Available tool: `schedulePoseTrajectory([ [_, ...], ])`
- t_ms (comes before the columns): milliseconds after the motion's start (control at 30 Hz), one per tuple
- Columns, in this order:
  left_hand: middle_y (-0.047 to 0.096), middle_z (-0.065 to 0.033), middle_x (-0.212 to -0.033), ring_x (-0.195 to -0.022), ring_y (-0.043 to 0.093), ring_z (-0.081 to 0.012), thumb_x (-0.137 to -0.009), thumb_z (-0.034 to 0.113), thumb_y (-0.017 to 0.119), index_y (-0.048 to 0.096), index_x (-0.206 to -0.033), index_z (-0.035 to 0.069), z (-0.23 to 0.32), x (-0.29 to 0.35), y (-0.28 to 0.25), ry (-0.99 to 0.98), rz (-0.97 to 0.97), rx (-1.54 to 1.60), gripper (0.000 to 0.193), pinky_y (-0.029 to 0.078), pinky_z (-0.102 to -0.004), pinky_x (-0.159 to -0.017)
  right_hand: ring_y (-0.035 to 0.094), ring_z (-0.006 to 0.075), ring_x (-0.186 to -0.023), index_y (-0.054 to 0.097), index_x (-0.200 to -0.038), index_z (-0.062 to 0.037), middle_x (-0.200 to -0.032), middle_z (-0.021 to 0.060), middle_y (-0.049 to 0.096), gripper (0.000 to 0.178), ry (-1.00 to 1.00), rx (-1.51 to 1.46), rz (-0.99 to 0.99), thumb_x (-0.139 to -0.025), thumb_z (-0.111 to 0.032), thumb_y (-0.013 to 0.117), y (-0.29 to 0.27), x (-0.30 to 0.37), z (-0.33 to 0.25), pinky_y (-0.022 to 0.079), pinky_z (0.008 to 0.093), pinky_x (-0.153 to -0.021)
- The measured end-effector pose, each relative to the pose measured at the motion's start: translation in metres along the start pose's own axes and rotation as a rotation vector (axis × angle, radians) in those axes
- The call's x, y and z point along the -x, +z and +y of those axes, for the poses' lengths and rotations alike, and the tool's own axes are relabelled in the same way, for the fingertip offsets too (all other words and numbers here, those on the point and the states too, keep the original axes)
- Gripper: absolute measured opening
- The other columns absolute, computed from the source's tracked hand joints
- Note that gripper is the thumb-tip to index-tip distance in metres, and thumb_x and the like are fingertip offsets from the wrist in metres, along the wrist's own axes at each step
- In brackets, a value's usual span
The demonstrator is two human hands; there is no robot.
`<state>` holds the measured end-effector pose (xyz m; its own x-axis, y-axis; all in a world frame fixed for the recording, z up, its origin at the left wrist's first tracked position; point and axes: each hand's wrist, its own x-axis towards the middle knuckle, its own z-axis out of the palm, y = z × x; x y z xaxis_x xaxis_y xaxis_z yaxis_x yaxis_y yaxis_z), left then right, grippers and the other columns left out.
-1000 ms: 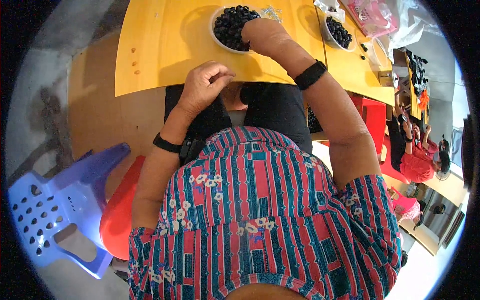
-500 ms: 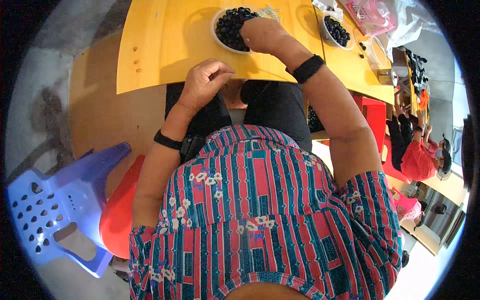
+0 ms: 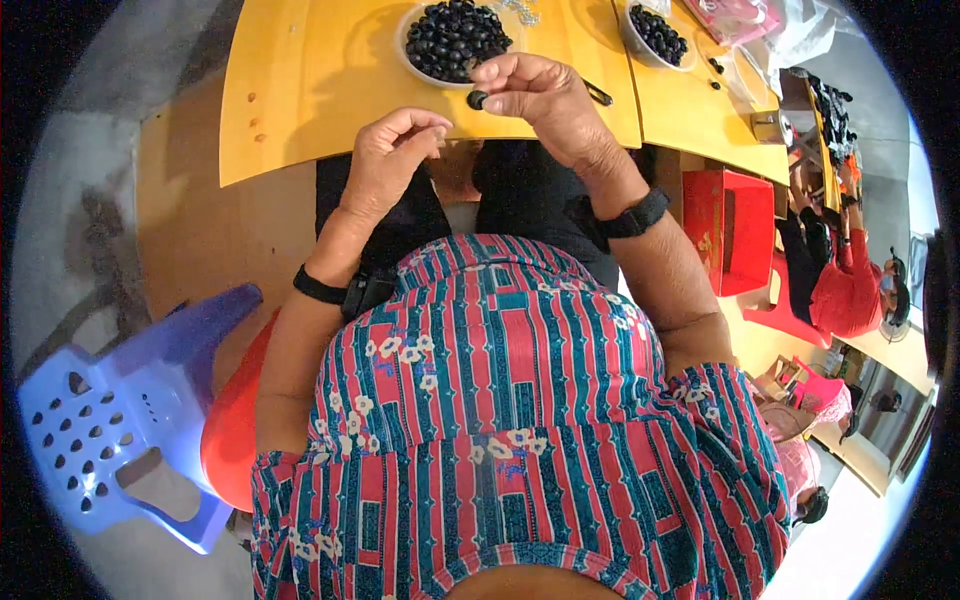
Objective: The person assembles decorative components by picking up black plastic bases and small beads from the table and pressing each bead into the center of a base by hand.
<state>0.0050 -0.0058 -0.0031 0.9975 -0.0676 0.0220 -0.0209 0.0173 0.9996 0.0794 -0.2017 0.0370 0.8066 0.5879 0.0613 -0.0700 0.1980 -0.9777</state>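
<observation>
Piece (image 3: 477,99) up at the thumb tip of the right hand (image 3: 550,105), small, black and roundish, and out over the near edge of the tabletop (image 3: 320,70)! The right hand is grasping it between thumb and fingers, though the index finger arches above and exactly which finger backs the thumb I cannot tell. To the left and nearer the body comes the left hand (image 3: 385,155), thumb and index almost meeting; whether anything sits in that pinch, I cannot tell.

Just beyond the right hand, slightly left, stands the bowl (image 3: 401,50), full of black pieces (image 3: 455,40) like this one. Right behind that hand lies a slim dark tool (image 3: 598,93).

Now the feel of it: light, I'd judge, surely no strain on two fingertips. The sheen suggests a hard, smooth skin, probably stiff, likely a bit slippery, and a round side could roll out under a lopsided squeeze. Fragile? It hardly looks it. Best hold, I'd say: opposite sides of the rim, thumb against index, pads flat, pressure gentle and even.
</observation>
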Motion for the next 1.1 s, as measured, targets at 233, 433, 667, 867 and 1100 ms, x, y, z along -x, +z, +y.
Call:
schedulePoseTrajectory([
  [233, 0.062, -0.0016, -0.082, -0.069, 0.056, -0.0065, -0.09, 0.023, 0.055, 0.062, -0.097, 0.001, 0.013, 0.009, 0.009, -0.185, -0.068, 0.342, 0.024, 0.049, -0.0214, -0.065, 0.058, 0.0094, -0.085, 0.061, -0.095, -0.0025, -0.09, 0.0015, 0.063, 0.022, -0.082, 0.054, 0.054, -0.075, 0.006, 0.064, 0.018, 0.015, 0.009, 0.048, 0.0231, -0.079],
  [433, 0.06, -0.0019, -0.083, -0.069, 0.056, -0.0068, -0.091, 0.025, 0.054, 0.06, -0.099, 0.003, 0.013, 0.012, 0.016, -0.2, -0.145, 0.507, 0.024, 0.05, -0.0222, -0.067, 0.058, 0.0081, -0.084, 0.063, -0.101, -0.004, -0.089, 0.0009, 0.064, 0.026, -0.118, 0.015, 0.079, -0.076, 0.002, 0.065, 0.018, 0.023, 0.014, 0.048, 0.0225, -0.077],
  [667, 0.058, -0.0014, -0.08, -0.068, 0.055, -0.0064, -0.09, 0.021, 0.055, 0.059, -0.097, 0.004, 0.012, 0.007, 0.015, -0.187, -0.106, 0.487, 0.019, 0.05, -0.0216, -0.066, 0.059, 0.0099, -0.083, 0.064, -0.1, -0.0014, -0.088, 0.0032, 0.064, 0.023, -0.199, 0.312, 0.113, -0.078, 0.0, 0.064, 0.019, 0.021, 0.014, 0.048, 0.024, -0.077],
  [867, 0.057, -0.0018, -0.079, -0.067, 0.054, -0.0069, -0.089, 0.019, 0.057, 0.059, -0.096, 0.002, 0.006, 0.007, 0.016, -0.216, -0.098, 0.523, 0.018, 0.05, -0.0226, -0.065, 0.059, 0.0089, -0.078, 0.063, -0.094, 0.0012, -0.083, 0.0034, 0.064, 0.016, -0.149, 0.16, 0.125, -0.078, 0.001, 0.063, 0.025, 0.024, 0.017, 0.049, 0.0223, -0.073],
  [1100, 0.055, -0.0011, -0.077, -0.069, 0.052, -0.0084, -0.089, 0.018, 0.057, 0.06, -0.103, 0.002, 0.009, 0.016, 0.017, -0.257, -0.128, 0.657, 0.021, 0.051, -0.026, -0.068, 0.061, 0.0123, -0.079, 0.062, -0.092, 0.001, -0.092, 0.0043, 0.058, 0.014, -0.194, 0.093, 0.113, -0.078, 0.002, 0.063, 0.031, 0.028, 0.026, 0.05, 0.0229, -0.072],
])
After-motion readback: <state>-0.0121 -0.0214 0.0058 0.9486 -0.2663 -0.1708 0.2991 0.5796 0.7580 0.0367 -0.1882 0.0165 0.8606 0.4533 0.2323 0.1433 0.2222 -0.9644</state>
